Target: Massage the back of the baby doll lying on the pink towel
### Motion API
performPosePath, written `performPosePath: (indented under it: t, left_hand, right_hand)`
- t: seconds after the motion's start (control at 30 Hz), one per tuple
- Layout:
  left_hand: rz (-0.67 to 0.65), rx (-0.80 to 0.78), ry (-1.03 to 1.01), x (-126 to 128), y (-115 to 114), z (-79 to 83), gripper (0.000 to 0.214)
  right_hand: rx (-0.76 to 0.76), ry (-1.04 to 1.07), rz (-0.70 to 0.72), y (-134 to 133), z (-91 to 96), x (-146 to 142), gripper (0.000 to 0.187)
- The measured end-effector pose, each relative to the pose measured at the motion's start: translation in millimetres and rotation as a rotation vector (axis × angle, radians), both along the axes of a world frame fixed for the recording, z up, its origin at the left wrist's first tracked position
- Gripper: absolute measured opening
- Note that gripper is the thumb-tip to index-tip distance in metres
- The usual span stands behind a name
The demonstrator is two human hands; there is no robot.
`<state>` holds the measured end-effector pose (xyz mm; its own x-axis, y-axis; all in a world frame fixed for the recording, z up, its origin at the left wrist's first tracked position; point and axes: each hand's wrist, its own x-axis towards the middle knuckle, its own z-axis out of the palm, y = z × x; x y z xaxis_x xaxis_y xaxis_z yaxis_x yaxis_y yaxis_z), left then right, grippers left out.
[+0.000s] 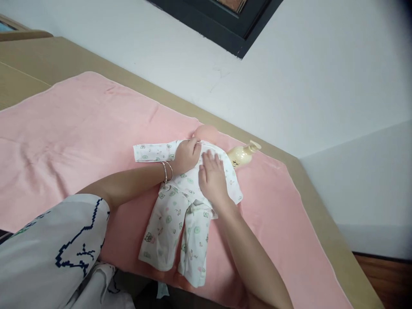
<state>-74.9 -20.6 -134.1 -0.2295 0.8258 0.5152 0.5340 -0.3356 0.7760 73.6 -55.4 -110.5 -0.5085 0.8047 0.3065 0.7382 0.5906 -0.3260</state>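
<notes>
A baby doll point(206, 132) in a white printed romper point(175, 219) lies on a pink towel point(71, 128). My left hand point(186, 153), with bangles at the wrist, is curled at the doll's shoulder and pinches the romper's cloth near the collar. Flat on the doll's chest rests my right hand point(211, 176), fingers stretched out toward the neck. One romper sleeve point(151, 152) sticks out to the left. The doll's head is only partly visible behind my hands.
A cream pump bottle point(242, 154) lies on the towel just right of the doll's head. The towel covers a tan table point(325, 223) against a white wall. A dark picture frame point(222, 21) hangs above. My patterned white garment point(54, 249) fills the lower left.
</notes>
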Motion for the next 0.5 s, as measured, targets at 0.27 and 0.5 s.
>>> performPosePath:
  t: [0.27,0.5]
  left_hand:
    - [0.034,0.010,-0.055,2,0,-2.8,0.038]
    - [-0.037,0.153,0.215,-4,-2,-0.1,0.038]
  right_hand:
    - [-0.068,-0.003,0.113,59,10.0,3,0.064]
    - [0.021,-0.072,-0.205,32,1.8,-4,0.066]
